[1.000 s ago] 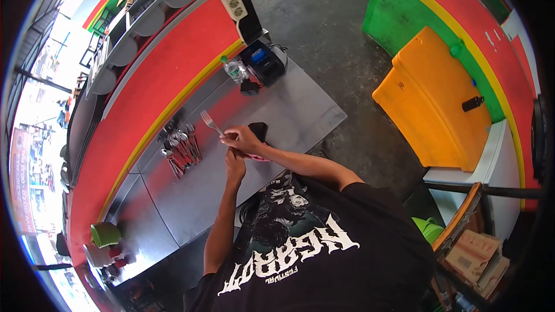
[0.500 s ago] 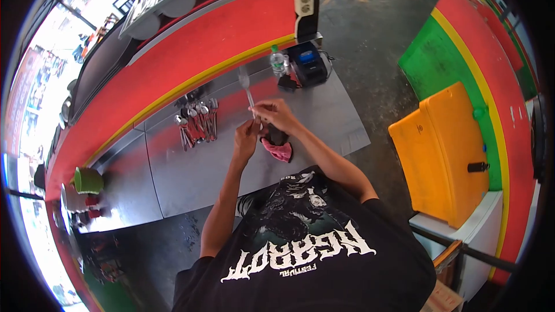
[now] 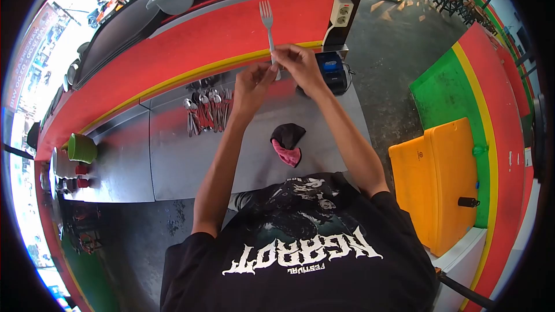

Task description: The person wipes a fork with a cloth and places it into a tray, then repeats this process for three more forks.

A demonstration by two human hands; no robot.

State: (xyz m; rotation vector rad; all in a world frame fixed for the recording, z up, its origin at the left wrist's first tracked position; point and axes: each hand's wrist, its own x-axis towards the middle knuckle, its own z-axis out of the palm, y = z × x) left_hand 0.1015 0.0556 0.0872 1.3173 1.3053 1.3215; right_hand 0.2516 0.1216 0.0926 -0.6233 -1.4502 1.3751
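Observation:
A metal fork [image 3: 269, 30] points tines up and away from me, raised above the counter. My right hand [image 3: 299, 69] is closed, pinching its handle between thumb and fingers. My left hand [image 3: 252, 85] is also closed, its fingertips pressed to the handle just beside the right hand's. Below my wrists, a crumpled pink and dark cloth [image 3: 287, 143] lies on the metal counter [image 3: 248, 159]. Left of my left hand, a bundle of spoons and forks [image 3: 207, 111] is spread on the same surface, handles toward me.
A black device with a blue top [image 3: 332, 72] stands beyond my right forearm. The red wall [image 3: 231, 34] borders the counter, with a power outlet [image 3: 342, 13] at its right end. A green container [image 3: 82, 148] sits far left; a large yellow box [image 3: 436, 185] stands right.
Both hands have risen and moved away from my body with the fork, leaving the cloth fully visible. The camera view has shifted too, and the bottle is no longer visible.

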